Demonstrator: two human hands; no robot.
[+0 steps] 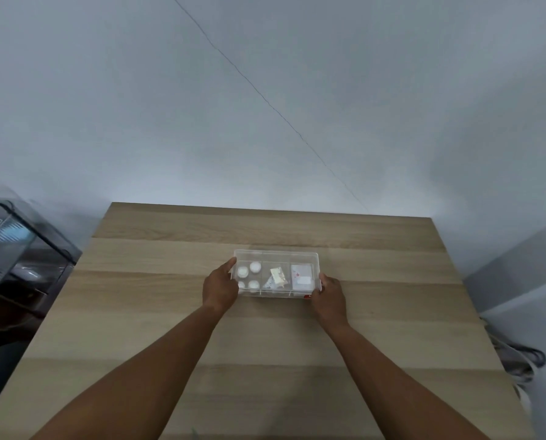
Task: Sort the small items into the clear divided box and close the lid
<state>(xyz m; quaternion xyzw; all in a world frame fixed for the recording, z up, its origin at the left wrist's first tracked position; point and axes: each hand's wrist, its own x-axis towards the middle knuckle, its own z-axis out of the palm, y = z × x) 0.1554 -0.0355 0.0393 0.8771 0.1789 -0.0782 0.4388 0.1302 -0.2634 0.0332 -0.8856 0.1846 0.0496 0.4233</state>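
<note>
Two bare forearms reach up from the bottom of the frame over the wooden table [170,312]; the left hand [220,289] clasps the left end of the clear divided box [276,258], the right hand [328,296] its right near corner. The box sits at centre frame; white round pieces [255,267] fill its left compartment, a small packet [277,277] the middle, a flat card [302,276] the right; whether the lid is on, I cannot tell.

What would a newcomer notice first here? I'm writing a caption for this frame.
The clear divided box at mid-table, gripped at its ends by the left hand and right hand. Inside: white round pieces left, a small packet in the middle, a card right.
</note>
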